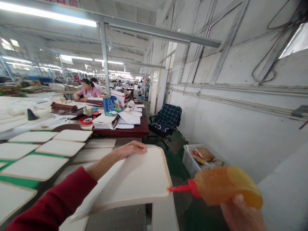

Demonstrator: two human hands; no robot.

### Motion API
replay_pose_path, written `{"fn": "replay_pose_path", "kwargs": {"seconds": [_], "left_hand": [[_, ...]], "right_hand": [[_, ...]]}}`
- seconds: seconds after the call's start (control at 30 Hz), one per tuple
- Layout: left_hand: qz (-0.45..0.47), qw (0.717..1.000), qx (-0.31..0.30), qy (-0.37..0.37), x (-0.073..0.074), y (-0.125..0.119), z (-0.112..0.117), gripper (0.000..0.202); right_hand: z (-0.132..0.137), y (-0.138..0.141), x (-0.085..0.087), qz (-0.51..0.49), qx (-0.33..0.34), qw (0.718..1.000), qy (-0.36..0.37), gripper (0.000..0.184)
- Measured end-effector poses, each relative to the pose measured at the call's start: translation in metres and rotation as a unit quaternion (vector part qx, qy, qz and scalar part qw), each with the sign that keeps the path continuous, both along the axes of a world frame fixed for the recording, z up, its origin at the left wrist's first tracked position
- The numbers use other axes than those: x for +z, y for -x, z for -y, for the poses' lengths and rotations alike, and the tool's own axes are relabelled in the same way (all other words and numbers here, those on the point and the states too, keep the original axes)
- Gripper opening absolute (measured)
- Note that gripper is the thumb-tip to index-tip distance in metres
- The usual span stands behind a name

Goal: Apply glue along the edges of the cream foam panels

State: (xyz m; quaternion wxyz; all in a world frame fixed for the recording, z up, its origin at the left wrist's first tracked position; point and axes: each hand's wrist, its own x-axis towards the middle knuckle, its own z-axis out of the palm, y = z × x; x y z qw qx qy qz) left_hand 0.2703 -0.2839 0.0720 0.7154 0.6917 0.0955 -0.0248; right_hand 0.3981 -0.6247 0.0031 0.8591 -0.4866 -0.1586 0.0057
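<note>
Workshop (204,122) interior, with flat panels (36,166) spread on a desk (24,183) at left. The left hand (134,149) grips the far edge of a white panel (141,176) in the foreground — the right hand (242,210) holds an amber squeeze bottle (221,186), its red nozzle (181,188) at the panel's near right corner.

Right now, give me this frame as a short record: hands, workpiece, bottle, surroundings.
left hand: on the far edge of the white panel
right hand: gripping the squeeze bottle
bottle: amber, tilted nearly level, red nozzle pointing left
nozzle tip: at the panel's right edge, by the near corner
panel edge: yellowish line along the right side
left side: more pale panels laid out in rows
right side: plastic bin holding bagged items
background: chair; person in pink top at a table
</note>
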Motion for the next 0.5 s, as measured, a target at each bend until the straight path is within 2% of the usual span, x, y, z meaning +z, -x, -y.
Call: {"fn": "replay_pose_path", "kwargs": {"seconds": [0.2,0.3,0.43,0.5], "left_hand": [[0.011,0.999,0.044,0.029,-0.005,-0.002,-0.003,0.041],[0.021,0.996,0.083,0.033,-0.007,-0.003,-0.003,0.043],[0.033,0.991,0.122,0.047,-0.014,-0.004,-0.002,0.045],[0.035,0.988,0.136,0.058,-0.018,-0.006,-0.002,0.046]], "right_hand": [[-0.005,0.007,0.012,-0.028,-0.062,0.997,-0.040,0.063],[-0.006,0.006,0.003,-0.018,-0.102,0.994,-0.028,0.062],[-0.008,-0.002,-0.014,0.033,-0.185,0.980,0.060,0.064],[-0.009,-0.005,-0.020,0.037,-0.189,0.978,0.081,0.062]]}}
